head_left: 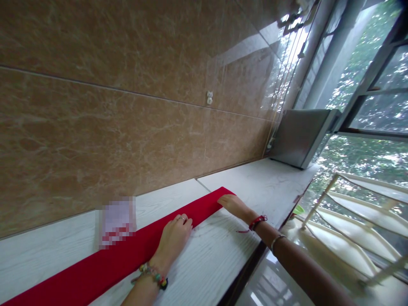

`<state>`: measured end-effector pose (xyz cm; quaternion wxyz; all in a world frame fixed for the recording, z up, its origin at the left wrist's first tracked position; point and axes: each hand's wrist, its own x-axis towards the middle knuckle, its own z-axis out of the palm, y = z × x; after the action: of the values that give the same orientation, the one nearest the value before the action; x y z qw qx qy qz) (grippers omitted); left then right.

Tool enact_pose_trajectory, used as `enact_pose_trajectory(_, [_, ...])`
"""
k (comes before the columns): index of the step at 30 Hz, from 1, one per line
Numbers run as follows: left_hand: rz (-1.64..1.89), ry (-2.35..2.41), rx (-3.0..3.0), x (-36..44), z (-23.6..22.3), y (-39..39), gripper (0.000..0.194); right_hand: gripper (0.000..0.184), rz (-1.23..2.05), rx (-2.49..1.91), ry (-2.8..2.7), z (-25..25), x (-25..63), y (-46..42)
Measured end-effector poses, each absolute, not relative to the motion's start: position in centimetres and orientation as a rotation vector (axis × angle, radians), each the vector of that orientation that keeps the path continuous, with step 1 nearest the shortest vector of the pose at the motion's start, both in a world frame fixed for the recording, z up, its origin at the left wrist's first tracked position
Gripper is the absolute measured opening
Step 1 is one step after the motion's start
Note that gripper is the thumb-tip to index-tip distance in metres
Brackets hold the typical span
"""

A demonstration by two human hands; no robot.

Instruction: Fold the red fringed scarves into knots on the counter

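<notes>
A long red cloth (127,259), folded into a flat strip, runs diagonally over the white wood-patterned counter (216,244) from the lower left. My left hand (175,239) rests on the middle of the strip, palm down, its fingers slightly bent on the fabric. A ring shows on one finger, and a beaded bracelet circles that wrist. At the strip's far end, my right hand (234,205) lies flat with its fingertips on the cloth's near edge. That wrist wears a red string bracelet and a metal bangle. The thumbs are mostly hidden.
A blurred-out packet (117,223) lies between the cloth and the brown tiled wall (121,140). A grey metallic box-shaped appliance (299,136) stands at the counter's far end. To the right are a cream shelf rack (347,229) and windows.
</notes>
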<state>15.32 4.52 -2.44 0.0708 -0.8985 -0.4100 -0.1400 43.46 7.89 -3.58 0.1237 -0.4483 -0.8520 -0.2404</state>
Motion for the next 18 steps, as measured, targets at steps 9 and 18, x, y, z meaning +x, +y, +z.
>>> enact_pose_trajectory(9, [-0.432, -1.219, -2.710, 15.0, -2.1, 4.1, 0.020, 0.028, -0.671, -1.263, -2.362, -3.8, 44.0, 6.5])
enact_pose_trajectory(18, [-0.415, -1.261, -2.700, 15.2, -2.4, 4.1, 0.020, 0.025, -0.670, -1.427, -2.384, -4.1, 43.4, 7.0])
